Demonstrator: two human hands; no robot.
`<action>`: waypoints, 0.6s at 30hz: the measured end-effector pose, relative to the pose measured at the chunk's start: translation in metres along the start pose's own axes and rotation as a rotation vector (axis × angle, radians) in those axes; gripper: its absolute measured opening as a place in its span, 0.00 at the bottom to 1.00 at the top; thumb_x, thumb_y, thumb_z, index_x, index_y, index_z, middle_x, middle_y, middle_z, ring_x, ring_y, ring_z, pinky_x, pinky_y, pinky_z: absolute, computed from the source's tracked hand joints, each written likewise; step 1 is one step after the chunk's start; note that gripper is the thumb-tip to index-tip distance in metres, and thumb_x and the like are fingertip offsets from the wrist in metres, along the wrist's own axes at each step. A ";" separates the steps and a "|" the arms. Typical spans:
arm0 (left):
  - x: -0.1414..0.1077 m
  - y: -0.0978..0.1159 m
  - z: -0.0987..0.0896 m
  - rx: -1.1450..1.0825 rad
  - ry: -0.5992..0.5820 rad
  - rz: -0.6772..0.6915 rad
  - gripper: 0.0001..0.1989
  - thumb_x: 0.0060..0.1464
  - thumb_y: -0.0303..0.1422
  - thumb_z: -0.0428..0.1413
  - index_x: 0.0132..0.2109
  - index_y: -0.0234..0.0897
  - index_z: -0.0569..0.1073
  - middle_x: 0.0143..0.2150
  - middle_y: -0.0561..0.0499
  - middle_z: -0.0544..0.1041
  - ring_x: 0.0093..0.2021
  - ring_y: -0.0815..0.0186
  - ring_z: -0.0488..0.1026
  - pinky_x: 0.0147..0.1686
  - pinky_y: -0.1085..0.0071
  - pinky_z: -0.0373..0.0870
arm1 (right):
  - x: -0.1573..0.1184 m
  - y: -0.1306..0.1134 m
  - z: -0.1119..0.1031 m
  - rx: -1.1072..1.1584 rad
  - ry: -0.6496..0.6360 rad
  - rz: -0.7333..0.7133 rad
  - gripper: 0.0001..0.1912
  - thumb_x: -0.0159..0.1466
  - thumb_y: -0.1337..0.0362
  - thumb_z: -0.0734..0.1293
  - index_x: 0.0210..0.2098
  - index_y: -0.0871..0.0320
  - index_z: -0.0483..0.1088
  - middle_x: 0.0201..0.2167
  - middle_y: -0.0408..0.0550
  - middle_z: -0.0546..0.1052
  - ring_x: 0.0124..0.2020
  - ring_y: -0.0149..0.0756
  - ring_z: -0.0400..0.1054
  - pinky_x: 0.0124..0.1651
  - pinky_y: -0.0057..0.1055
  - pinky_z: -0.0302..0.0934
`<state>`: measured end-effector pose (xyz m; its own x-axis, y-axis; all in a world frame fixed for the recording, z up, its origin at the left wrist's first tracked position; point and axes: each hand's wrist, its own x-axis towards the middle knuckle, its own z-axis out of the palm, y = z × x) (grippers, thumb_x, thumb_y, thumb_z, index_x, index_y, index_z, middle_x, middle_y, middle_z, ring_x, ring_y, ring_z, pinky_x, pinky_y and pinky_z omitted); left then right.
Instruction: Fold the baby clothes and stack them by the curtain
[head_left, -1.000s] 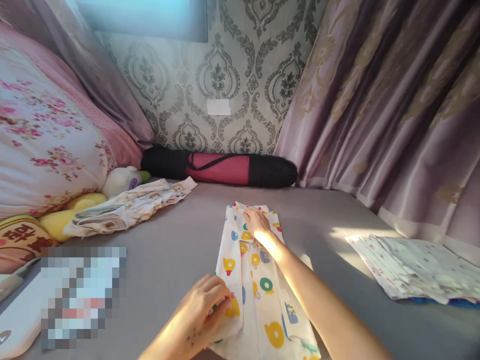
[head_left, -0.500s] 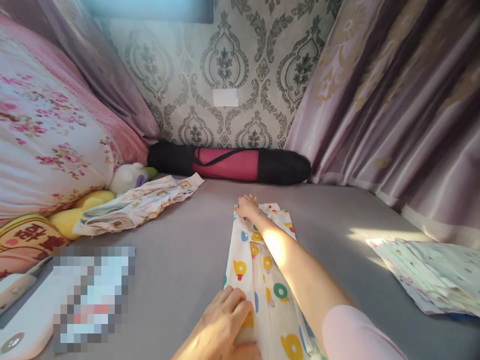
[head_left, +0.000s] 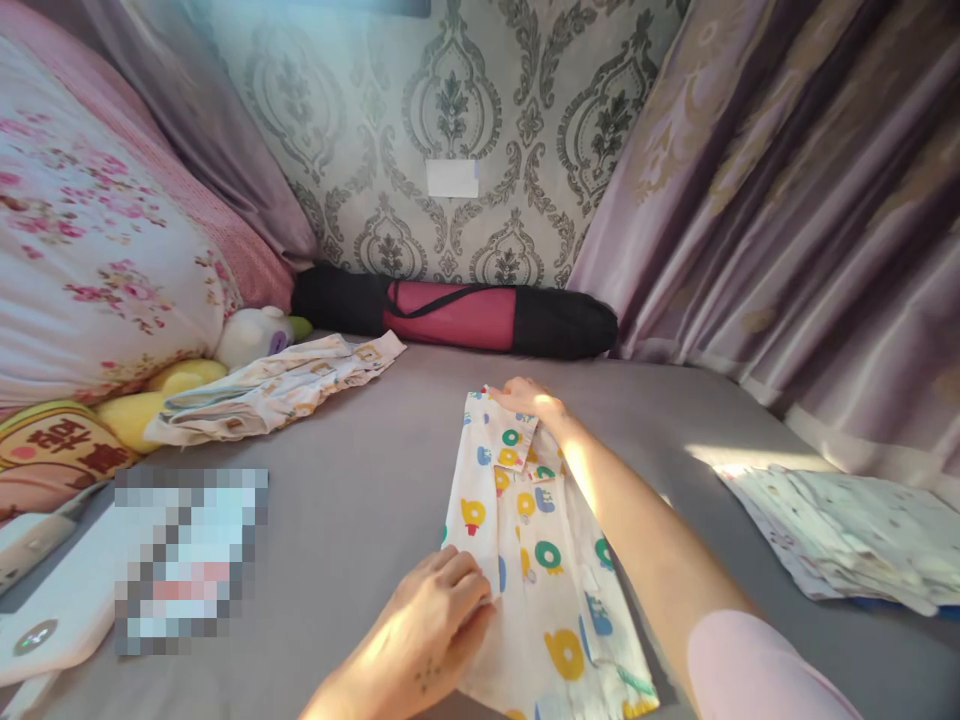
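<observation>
A white garment (head_left: 525, 580) printed with yellow, green and blue figures lies on the grey bed sheet in a long, narrow fold. My right hand (head_left: 534, 396) grips its far edge with fingers bent over the cloth; the fingertips are partly hidden. Just below that hand, a corner flap of the cloth lies turned over the fold. My left hand (head_left: 442, 615) is closed at the garment's near left edge, curled fingers pinching or pressing the fabric. The near end spreads wider toward the bottom of the view.
A folded patterned garment (head_left: 277, 390) lies at left beside plush toys (head_left: 251, 335) and a floral pillow (head_left: 112, 230). Folded pale clothes (head_left: 862, 535) lie at right. A black and red roll bag (head_left: 450, 315) rests along the wall. A white device (head_left: 60, 610) is at lower left.
My right hand has shifted right along the far edge, and a flap of cloth there now lies folded over. My left hand has moved slightly left. The view has tilted down a little.
</observation>
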<state>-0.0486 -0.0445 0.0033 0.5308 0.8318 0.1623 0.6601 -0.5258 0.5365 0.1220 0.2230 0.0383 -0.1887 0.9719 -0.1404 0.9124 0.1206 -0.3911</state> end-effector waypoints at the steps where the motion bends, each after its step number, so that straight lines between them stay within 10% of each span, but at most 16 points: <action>1: 0.000 0.000 0.000 -0.006 -0.003 -0.006 0.08 0.62 0.27 0.46 0.36 0.40 0.69 0.36 0.49 0.73 0.39 0.63 0.70 0.37 0.69 0.67 | -0.004 0.007 -0.006 0.057 -0.048 0.025 0.13 0.58 0.54 0.71 0.27 0.59 0.75 0.28 0.53 0.79 0.36 0.46 0.74 0.39 0.35 0.65; 11: -0.001 -0.002 -0.002 -0.019 0.013 -0.046 0.09 0.63 0.30 0.46 0.36 0.40 0.69 0.35 0.50 0.74 0.37 0.63 0.71 0.35 0.70 0.66 | -0.025 0.036 0.011 0.327 0.005 0.109 0.06 0.61 0.63 0.67 0.37 0.59 0.72 0.22 0.43 0.75 0.23 0.33 0.70 0.27 0.27 0.64; 18: 0.000 0.005 -0.010 -0.073 0.033 -0.027 0.13 0.64 0.36 0.46 0.34 0.39 0.70 0.32 0.49 0.73 0.34 0.64 0.70 0.36 0.69 0.68 | -0.029 0.029 0.018 -0.007 0.185 -0.014 0.11 0.66 0.66 0.63 0.46 0.55 0.73 0.51 0.56 0.74 0.56 0.47 0.63 0.57 0.42 0.55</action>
<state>-0.0507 -0.0457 0.0145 0.4946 0.8517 0.1731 0.6326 -0.4894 0.6002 0.1472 0.1952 0.0151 -0.1319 0.9907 0.0350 0.9128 0.1351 -0.3854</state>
